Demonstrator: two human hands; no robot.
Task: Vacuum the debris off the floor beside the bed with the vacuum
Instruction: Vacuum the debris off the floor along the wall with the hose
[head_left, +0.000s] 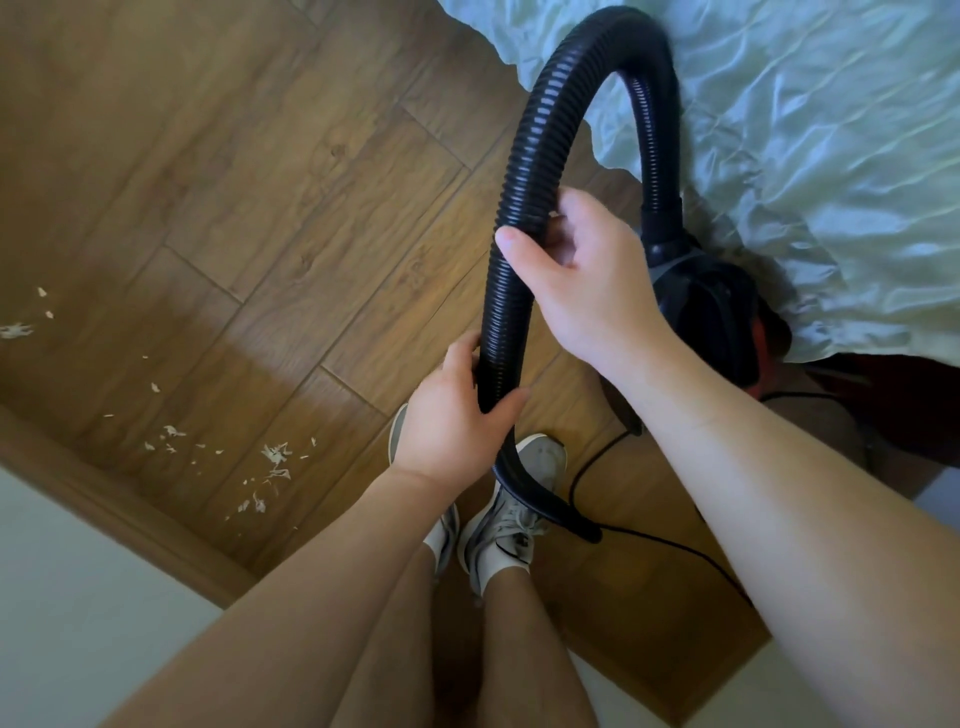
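A black ribbed vacuum hose (540, 130) arches up from the black and red vacuum body (711, 306), which stands on the floor against the bed. My right hand (576, 270) grips the hose at mid-height. My left hand (457, 415) grips it lower down, just above the smooth black nozzle (545, 504) that ends over my shoes. Pale debris scraps (270, 457) lie scattered on the wooden floor (260, 208) to the left, apart from the nozzle.
The bed with a crumpled pale green sheet (805, 130) fills the upper right. A black power cord (670, 545) runs across the floor on the right. A wooden skirting and a white wall (67, 597) border the lower left. My shoes (514, 519) stand under the nozzle.
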